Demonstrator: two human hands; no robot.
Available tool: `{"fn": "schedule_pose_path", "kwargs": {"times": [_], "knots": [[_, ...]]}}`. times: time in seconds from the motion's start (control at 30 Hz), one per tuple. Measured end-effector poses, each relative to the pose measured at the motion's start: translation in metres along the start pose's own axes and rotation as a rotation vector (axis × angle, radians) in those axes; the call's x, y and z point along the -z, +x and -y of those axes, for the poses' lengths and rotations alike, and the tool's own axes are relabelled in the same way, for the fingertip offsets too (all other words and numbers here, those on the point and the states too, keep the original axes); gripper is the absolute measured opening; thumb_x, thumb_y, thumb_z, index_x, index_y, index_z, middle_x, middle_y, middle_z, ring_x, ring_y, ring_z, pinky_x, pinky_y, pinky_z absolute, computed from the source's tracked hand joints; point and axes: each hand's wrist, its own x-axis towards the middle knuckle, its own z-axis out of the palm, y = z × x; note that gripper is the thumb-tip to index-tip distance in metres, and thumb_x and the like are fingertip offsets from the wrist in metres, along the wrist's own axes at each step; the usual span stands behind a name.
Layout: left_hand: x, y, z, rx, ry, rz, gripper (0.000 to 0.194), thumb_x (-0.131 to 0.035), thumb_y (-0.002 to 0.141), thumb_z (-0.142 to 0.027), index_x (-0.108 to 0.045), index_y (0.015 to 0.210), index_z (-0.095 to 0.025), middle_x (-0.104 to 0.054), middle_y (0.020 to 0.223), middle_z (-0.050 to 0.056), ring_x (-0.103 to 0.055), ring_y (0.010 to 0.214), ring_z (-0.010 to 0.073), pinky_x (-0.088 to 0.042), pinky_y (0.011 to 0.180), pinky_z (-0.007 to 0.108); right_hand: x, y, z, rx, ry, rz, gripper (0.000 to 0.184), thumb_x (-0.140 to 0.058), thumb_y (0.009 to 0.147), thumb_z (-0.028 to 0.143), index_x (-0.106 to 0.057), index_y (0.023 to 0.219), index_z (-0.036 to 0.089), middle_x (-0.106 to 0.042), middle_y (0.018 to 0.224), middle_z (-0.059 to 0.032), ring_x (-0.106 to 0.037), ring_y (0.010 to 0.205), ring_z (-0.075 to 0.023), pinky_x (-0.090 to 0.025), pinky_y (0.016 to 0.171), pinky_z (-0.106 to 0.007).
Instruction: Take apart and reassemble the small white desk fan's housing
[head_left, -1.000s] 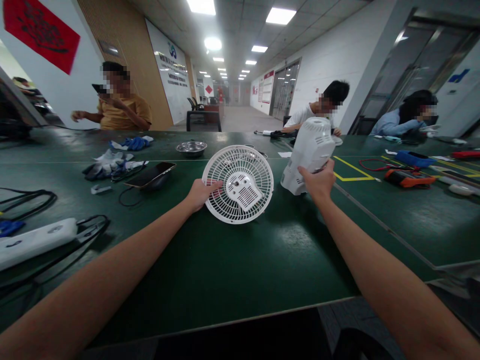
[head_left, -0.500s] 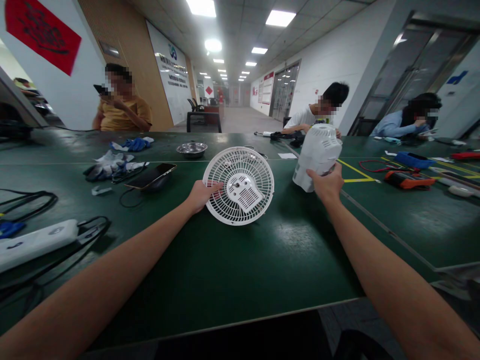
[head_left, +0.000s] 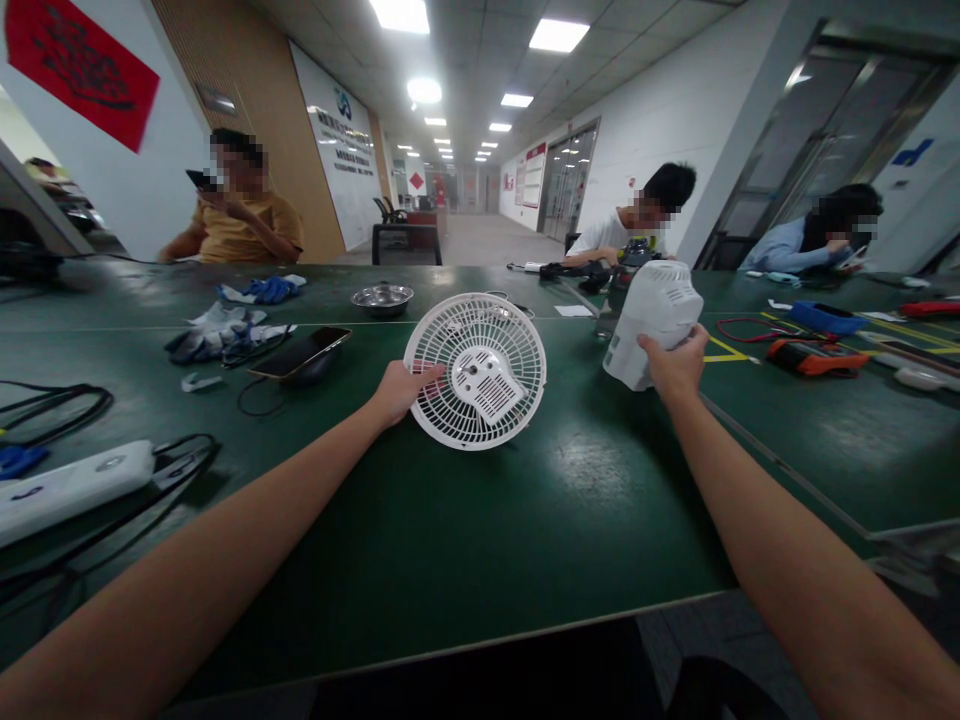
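White housing point(head_left: 651, 322) has moved rightward — right hand point(head_left: 678, 366) pinching it, left hand point(head_left: 401, 390) still pinching the round fan grille point(head_left: 486, 380).

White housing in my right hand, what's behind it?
Past the upper left of the white housing, part of a dark object with a yellow-green top shows; beyond it, a person in white. The housing hides the rest of that object and the tabletop directly behind.

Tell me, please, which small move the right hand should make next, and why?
Perhaps rest the white case on the green table and release it: the right hand grips it while the left hand holds the round fan cover, so neither hand is free.
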Motion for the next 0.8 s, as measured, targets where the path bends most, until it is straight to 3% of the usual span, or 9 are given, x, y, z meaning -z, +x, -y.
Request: {"fn": "schedule_pose_path", "kwargs": {"times": [0.13,0.3,0.47,0.57,0.7,0.8], "knots": [[-0.002,-0.004,-0.004,0.014,0.008,-0.007,0.022,-0.08,0.078,-0.02,-0.074,0.098,-0.011,-0.077,0.091,0.012,-0.074,0.078,0.024,-0.061,0.074,0.041,0.004,0.003,0.003,0.151,0.066,-0.066,0.078,-0.074,0.074,0.046,-0.043,0.139,0.015,-0.058,0.133,-0.0166,-0.059,0.12,-0.0281,-0.047,0.1,-0.041],[-0.002,-0.006,-0.006,0.013,0.01,0.005,0.022,-0.08,0.079,-0.021,-0.074,0.098,-0.011,-0.077,0.091,0.012,-0.075,0.079,0.025,-0.062,0.075,0.042,0.009,0.005,0.006,0.205,0.072,-0.069,0.072,-0.071,0.078,0.042,-0.045,0.139,0.015,-0.059,0.131,-0.0153,-0.06,0.116,-0.0271,-0.048,0.098,-0.04],[0.0,-0.003,-0.003,0.022,0.016,0.004,0.025,-0.081,0.078,-0.022,-0.074,0.099,-0.011,-0.077,0.091,0.013,-0.075,0.078,0.0253,-0.062,0.073,0.041,0.005,0.011,0.0,0.223,0.096,-0.093,0.072,-0.073,0.075,0.04,-0.045,0.137,0.016,-0.059,0.131,-0.0132,-0.06,0.112,-0.0266,-0.049,0.096,-0.041],[-0.002,-0.002,-0.002,0.007,0.002,-0.016,0.022,-0.081,0.078,-0.021,-0.074,0.096,-0.01,-0.077,0.088,0.012,-0.074,0.075,0.0233,-0.061,0.072,0.039,0.005,0.012,-0.001,0.312,0.104,-0.147,0.076,-0.076,0.07,0.042,-0.047,0.136,0.017,-0.06,0.128,-0.0125,-0.06,0.109,-0.0284,-0.048,0.096,-0.045],[-0.002,-0.001,0.001,-0.013,-0.012,-0.011,0.023,-0.081,0.077,-0.021,-0.074,0.096,-0.01,-0.077,0.088,0.011,-0.073,0.075,0.0226,-0.061,0.072,0.039,0.012,0.004,0.013,0.467,0.096,-0.247,0.081,-0.08,0.066,0.044,-0.048,0.136,0.017,-0.06,0.127,-0.0151,-0.057,0.115,-0.0342,-0.044,0.1,-0.053],[0.0,0.002,0.002,-0.009,-0.005,0.003,0.025,-0.081,0.077,-0.021,-0.074,0.099,-0.011,-0.077,0.09,0.011,-0.074,0.077,0.023,-0.061,0.073,0.04,0.012,-0.013,0.032,0.518,0.124,-0.23,0.083,-0.08,0.067,0.044,-0.047,0.137,0.017,-0.06,0.125,-0.0153,-0.058,0.113,-0.0342,-0.045,0.098,-0.053]]}}
